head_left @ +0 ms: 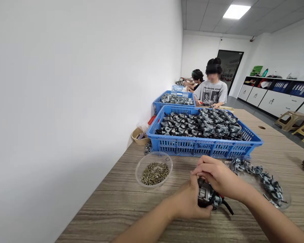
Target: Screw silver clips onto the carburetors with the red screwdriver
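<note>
Just above the table I hold a black-and-silver metal assembly (204, 193) with a black curved tail sticking out at its lower right. My left hand (191, 200) is wrapped round its left side, the thumb along the bottom. Over its top, my right hand (214, 172) is closed, with the fingertips pinched together close to my left fingers. Whatever lies in that pinch is hidden. To the left stands a clear round tub (154, 169) of small brass-coloured screw-like pieces (155, 173). A clear tray (288, 201) with loose metal parts (270, 184) lies to the right.
A blue crate (202, 145) full of similar assemblies stands just beyond my hands, and a second blue crate (158, 105) is behind it. Against the white wall (91, 84) is a small tan bowl (139, 138). Two people sit further along the table.
</note>
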### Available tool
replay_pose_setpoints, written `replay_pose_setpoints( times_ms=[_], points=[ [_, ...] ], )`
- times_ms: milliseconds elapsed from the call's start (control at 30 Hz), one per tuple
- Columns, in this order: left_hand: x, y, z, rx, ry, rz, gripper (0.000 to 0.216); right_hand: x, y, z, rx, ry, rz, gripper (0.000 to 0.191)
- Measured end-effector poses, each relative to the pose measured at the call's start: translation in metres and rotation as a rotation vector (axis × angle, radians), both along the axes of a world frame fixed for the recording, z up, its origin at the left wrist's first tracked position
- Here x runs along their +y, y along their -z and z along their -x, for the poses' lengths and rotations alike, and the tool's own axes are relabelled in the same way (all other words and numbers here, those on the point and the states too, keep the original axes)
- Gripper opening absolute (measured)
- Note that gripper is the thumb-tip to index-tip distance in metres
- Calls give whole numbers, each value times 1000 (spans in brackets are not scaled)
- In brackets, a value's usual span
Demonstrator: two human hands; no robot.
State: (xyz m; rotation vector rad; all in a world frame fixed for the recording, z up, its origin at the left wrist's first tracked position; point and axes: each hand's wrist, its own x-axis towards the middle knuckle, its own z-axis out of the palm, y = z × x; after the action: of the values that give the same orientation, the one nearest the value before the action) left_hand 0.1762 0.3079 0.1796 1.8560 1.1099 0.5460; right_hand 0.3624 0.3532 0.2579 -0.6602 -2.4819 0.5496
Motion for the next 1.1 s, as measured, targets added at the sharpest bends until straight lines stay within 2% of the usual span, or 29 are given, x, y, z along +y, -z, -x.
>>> replay_pose_setpoints(
  times_ms=[167,300,533,633,833,1100],
  points=[
    [-5,0,-5,-54,-34,32,83,-11,19,-38,99,90,14,26],
    [-2,8,-5,-108,-61,-116,82,-11,27,-58,140,162,9,18],
    [3,16,1,-182,52,-299,74,-3,32,-69,114,198,145,12],
    [4,14,2,-205,68,-290,64,-4,34,-69,121,215,209,11],
    [5,7,5,-191,87,-217,58,-7,32,-66,161,221,332,11],
    [5,14,7,-177,92,-154,66,-10,33,-59,231,218,282,11]
  ],
)
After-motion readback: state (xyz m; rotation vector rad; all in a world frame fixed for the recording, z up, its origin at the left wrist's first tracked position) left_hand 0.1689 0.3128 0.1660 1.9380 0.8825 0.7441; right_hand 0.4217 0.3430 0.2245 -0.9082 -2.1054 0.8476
